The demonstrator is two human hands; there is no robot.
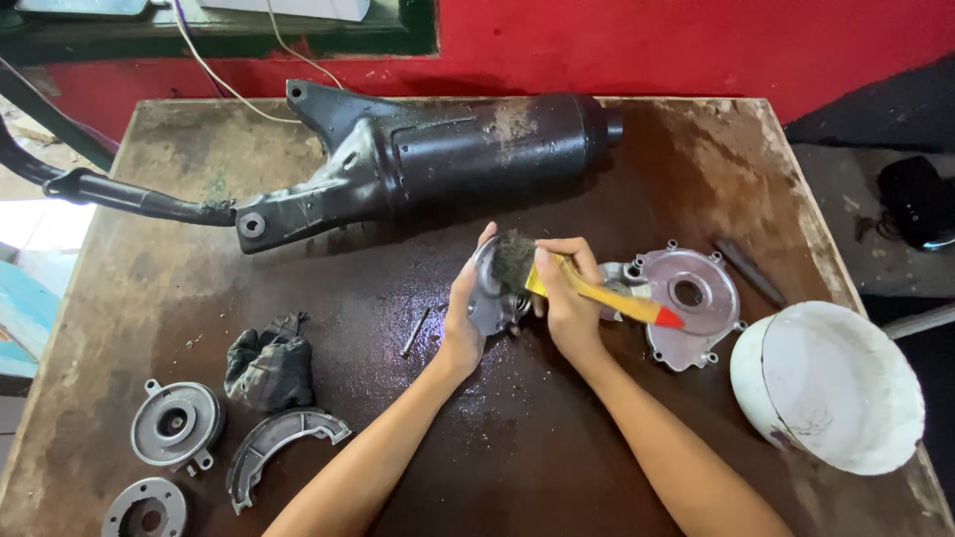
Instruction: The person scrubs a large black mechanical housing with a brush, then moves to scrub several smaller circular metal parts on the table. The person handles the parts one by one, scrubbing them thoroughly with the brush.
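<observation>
My left hand holds a small round metal engine part upright above the middle of the wooden table. My right hand grips a paintbrush with a yellow handle and a red tip. The brush's dirty bristles press against the top face of the metal part. Both hands meet over the dark, oily centre of the table.
A black motorcycle exhaust muffler lies across the back. A grey metal cover and a dark chisel lie right of my hands, a white bowl at the right edge. A loose bolt, black rag, brake shoe and round metal parts lie left.
</observation>
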